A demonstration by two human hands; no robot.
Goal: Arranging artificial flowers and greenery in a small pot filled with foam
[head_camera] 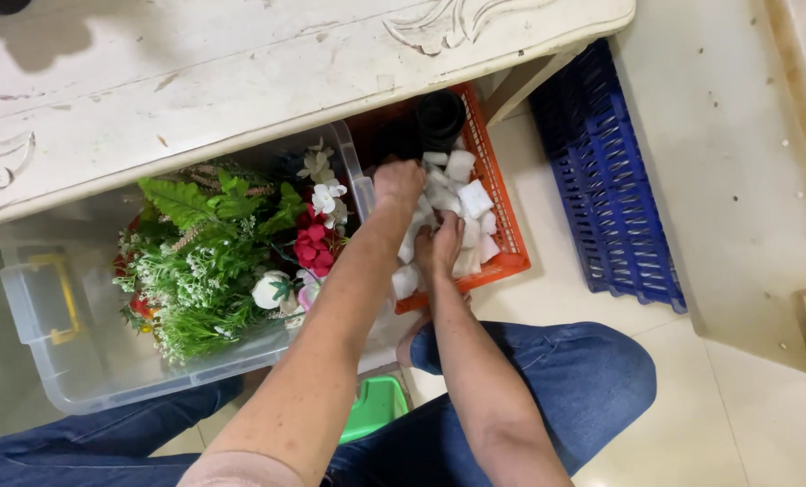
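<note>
Under white table, orange crate — both hands' fingers buried among white foam blocks, grip unclear

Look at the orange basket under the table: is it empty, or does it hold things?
It holds things. White foam blocks lie heaped in the orange basket, black pots stand at its far end, and both hands reach in.

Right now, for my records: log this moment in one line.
left hand: in orange basket | right hand: among white blocks | clear bin: flowers
</note>
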